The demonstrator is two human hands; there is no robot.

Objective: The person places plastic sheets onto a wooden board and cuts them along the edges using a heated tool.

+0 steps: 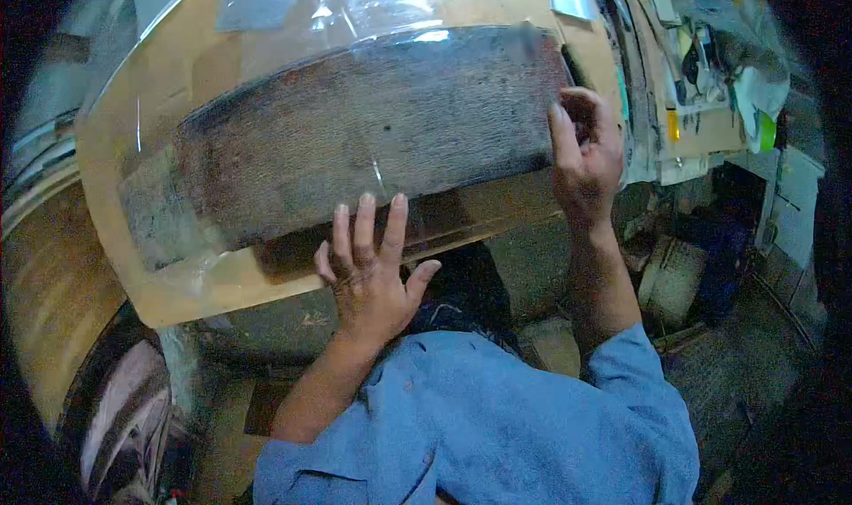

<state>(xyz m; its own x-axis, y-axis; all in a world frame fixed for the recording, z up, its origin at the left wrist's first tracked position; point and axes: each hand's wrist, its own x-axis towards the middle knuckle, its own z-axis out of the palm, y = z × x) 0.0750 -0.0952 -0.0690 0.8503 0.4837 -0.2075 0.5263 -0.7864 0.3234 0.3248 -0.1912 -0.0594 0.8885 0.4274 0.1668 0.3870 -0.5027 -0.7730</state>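
Near the front edge of the tabletop (182, 303), a dark, grained sheet (337, 132) lies flat, its long side running from the left front corner toward the right edge. Clear plastic (373, 10) covers part of the far side, beside the sheet's upper border. The person's left hand (366, 270) is spread wide and holds nothing; its fingertips overlap the sheet's near border, while the palm hangs over the tabletop's front edge. Whether those fingertips press or merely hover cannot be told from where one stands. The right hand (587, 154) is at the sheet's right end, thumb and forefinger curled toward each other with a narrow gap; whether they pinch the sheet's edge cannot be told.

Points of risk, as judged: if the left hand bears lightly, a pull at the right end could swing the sheet askew or draw it over the front edge. Lifting one corner alone might crease or crack it, should it prove stiff. The plastic, if it clings to the sheet's upper border, could be dragged along and wrinkle.
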